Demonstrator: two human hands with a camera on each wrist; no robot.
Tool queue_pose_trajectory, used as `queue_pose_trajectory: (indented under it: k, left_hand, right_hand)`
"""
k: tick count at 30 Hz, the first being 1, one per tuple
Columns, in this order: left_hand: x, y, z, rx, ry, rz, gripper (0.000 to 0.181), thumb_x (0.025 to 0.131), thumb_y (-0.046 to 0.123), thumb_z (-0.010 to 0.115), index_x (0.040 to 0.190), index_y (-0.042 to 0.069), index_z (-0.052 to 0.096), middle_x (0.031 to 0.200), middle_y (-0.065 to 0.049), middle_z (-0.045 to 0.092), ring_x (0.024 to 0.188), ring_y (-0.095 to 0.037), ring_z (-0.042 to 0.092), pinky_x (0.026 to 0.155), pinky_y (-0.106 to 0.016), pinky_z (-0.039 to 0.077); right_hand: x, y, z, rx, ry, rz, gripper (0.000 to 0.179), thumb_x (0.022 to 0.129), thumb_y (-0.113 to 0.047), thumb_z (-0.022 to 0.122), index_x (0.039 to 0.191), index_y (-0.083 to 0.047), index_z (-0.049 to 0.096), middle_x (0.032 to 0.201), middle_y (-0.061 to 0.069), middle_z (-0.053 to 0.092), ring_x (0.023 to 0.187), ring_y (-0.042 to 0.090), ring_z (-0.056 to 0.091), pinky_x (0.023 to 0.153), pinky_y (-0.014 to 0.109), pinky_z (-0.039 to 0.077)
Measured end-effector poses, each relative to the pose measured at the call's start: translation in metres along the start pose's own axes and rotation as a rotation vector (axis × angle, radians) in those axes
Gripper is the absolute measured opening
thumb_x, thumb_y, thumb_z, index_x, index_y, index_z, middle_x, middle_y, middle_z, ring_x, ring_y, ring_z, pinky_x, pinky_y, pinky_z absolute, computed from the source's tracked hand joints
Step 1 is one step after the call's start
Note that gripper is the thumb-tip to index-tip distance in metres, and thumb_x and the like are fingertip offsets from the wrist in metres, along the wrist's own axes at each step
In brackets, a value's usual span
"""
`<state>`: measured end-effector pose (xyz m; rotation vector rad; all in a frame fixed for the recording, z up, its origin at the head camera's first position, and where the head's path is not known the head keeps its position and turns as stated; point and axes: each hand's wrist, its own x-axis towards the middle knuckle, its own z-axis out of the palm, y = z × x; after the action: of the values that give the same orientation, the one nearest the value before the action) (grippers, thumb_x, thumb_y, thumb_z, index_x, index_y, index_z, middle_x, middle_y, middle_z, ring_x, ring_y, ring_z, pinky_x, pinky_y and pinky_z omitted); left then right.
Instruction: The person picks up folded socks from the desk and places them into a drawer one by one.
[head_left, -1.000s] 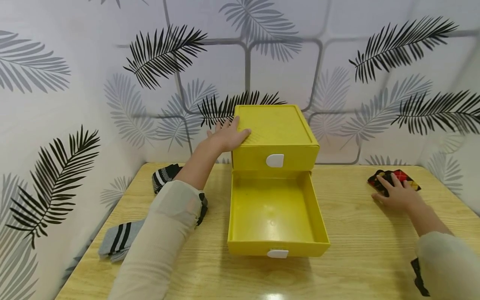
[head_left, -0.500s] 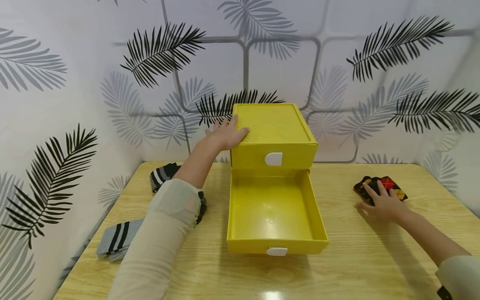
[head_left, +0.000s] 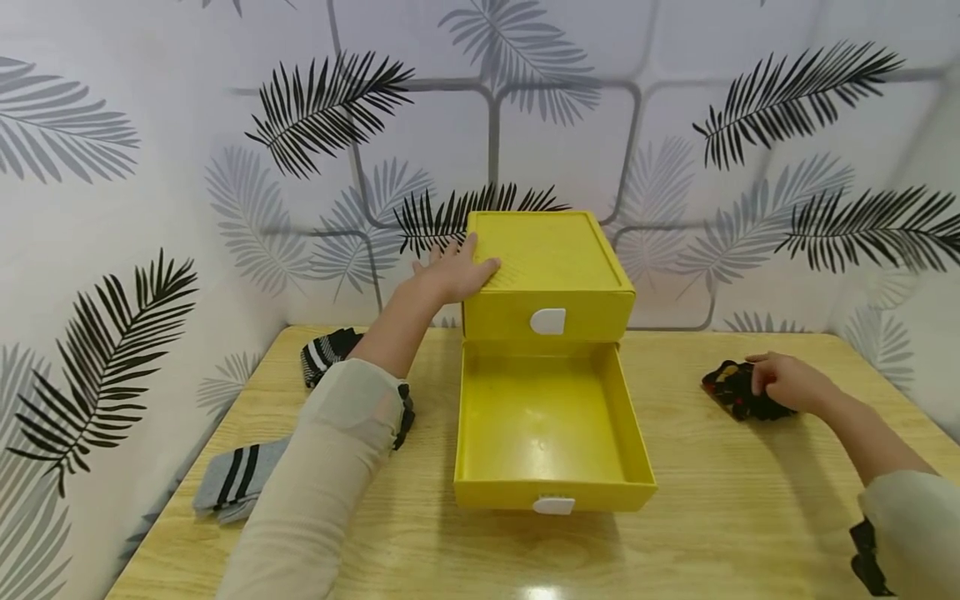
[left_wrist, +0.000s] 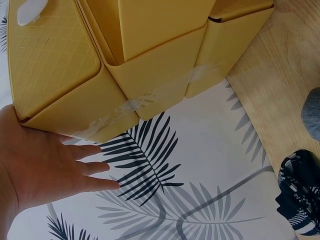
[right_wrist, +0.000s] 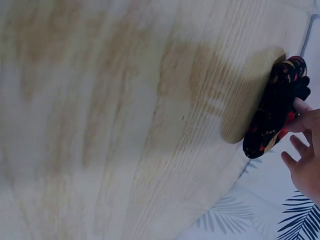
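Note:
My left hand (head_left: 453,273) lies with spread, straight fingers over the upper left edge of the yellow drawer unit (head_left: 551,250). In the left wrist view, that hand (left_wrist: 55,162) touches the unit's side. The lower drawer (head_left: 553,496) is pulled out and bare inside, while the upper one is closed. Right of the unit, my right hand (head_left: 798,385) pinches a dark folded pair of socks (head_left: 738,392) with red and yellow bits. In the right wrist view, thumb and finger hold the socks (right_wrist: 275,107) by one side, and the other fingers stay off them.
Grey socks with black stripes (head_left: 238,479) lie at the table's left side. Black-and-white socks (head_left: 326,354) lie behind them, and a dark item (head_left: 405,417) is partly hidden by my left sleeve. A leaf-patterned wall covering (head_left: 300,208) borders the wooden table (head_left: 697,542).
My right hand has moved left with the dark socks. Its fingers have gone from lying spread on them to pinching them, and their red patch has turned from view. The left hand keeps its place.

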<state>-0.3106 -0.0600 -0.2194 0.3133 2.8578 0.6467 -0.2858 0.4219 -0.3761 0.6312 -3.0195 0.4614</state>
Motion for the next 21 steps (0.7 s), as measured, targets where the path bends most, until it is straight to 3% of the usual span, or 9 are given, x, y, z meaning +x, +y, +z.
queue_pose_trajectory:
  k: [3,4,5,7,8,10,11,15,21]
  left_hand:
    - [0.001,0.001,0.002,0.004,-0.003,0.006,0.068,0.097,0.051,0.024,0.148,0.019,-0.006,0.152,-0.012,-0.005,0.135,-0.033,-0.013,0.103,-0.055,-0.009]
    - [0.001,0.001,0.002,0.004,-0.002,0.008,0.068,0.097,0.051,0.024,0.148,0.019,-0.006,0.152,-0.012,-0.005,0.135,-0.033,-0.013,0.103,-0.055,-0.009]
    - [0.002,0.001,0.003,0.006,-0.003,0.010,0.068,0.097,0.051,0.024,0.148,0.019,-0.006,0.152,-0.012,-0.004,0.135,-0.034,-0.013,0.103,-0.055,-0.009]
    - [0.002,0.002,0.003,0.007,-0.004,0.012,0.068,0.097,0.051,0.024,0.148,0.019,-0.006,0.152,-0.012,-0.004,0.135,-0.034,-0.012,0.103,-0.055,-0.009]
    - [0.003,0.002,0.003,0.006,-0.002,0.012,0.068,0.097,0.051,0.024,0.149,0.019,-0.006,0.152,-0.012,-0.004,0.135,-0.034,-0.012,0.103,-0.055,-0.008]
    - [0.002,0.002,0.003,0.003,0.001,0.008,0.068,0.097,0.051,0.024,0.149,0.019,-0.006,0.152,-0.012,-0.004,0.135,-0.034,-0.013,0.103,-0.055,-0.009]
    - [0.002,0.002,0.003,0.003,0.004,0.007,0.067,0.097,0.051,0.024,0.149,0.019,-0.005,0.152,-0.012,-0.004,0.135,-0.033,-0.013,0.103,-0.055,-0.008]
    - [0.001,0.002,0.002,0.007,0.020,0.002,0.067,0.097,0.051,0.024,0.149,0.018,-0.004,0.152,-0.012,-0.003,0.135,-0.033,-0.012,0.103,-0.056,-0.007]
    - [0.003,0.000,0.001,0.005,0.014,-0.002,0.067,0.097,0.051,0.024,0.149,0.019,-0.005,0.152,-0.012,-0.004,0.135,-0.033,-0.013,0.103,-0.055,-0.007]
  right_hand:
    - [0.002,0.005,0.004,0.086,-0.052,-0.028,0.030,0.072,0.017,0.039,0.064,-0.010,0.048,0.123,0.041,0.040,0.117,0.060,0.024,0.094,0.061,0.028]
    - [0.002,0.006,0.005,0.104,-0.063,-0.033,0.030,0.072,0.018,0.038,0.063,-0.010,0.047,0.124,0.042,0.039,0.118,0.060,0.023,0.096,0.062,0.023]
    - [0.003,0.007,0.006,0.114,-0.075,-0.029,0.030,0.072,0.017,0.038,0.063,-0.010,0.046,0.125,0.041,0.038,0.114,0.057,0.034,0.094,0.060,0.028]
    - [0.004,0.008,0.005,0.128,-0.099,-0.016,0.029,0.072,0.016,0.038,0.064,-0.010,0.046,0.125,0.041,0.038,0.090,0.044,0.053,0.084,0.048,0.041]
    - [0.004,0.008,0.004,0.130,-0.114,-0.007,0.029,0.073,0.016,0.037,0.064,-0.010,0.046,0.126,0.041,0.037,0.075,0.034,0.054,0.074,0.042,0.044]
    - [0.006,0.008,0.001,0.129,-0.138,-0.001,0.028,0.072,0.015,0.037,0.066,-0.010,0.049,0.109,0.036,0.051,0.056,0.018,0.039,0.059,0.031,0.036]
    - [0.006,0.007,-0.001,0.134,-0.152,0.007,0.028,0.072,0.015,0.037,0.068,-0.010,0.050,0.099,0.030,0.055,0.054,0.013,0.031,0.055,0.029,0.031]
    - [0.007,0.003,-0.010,0.201,-0.218,0.046,0.025,0.072,0.013,0.039,0.076,-0.005,0.056,0.074,0.005,0.048,0.057,0.014,0.035,0.054,0.028,0.031]
    - [0.003,0.003,-0.017,0.353,-0.295,0.152,0.011,0.079,0.008,0.049,0.086,0.004,0.056,0.076,0.005,0.049,0.055,0.011,0.037,0.051,0.027,0.034]
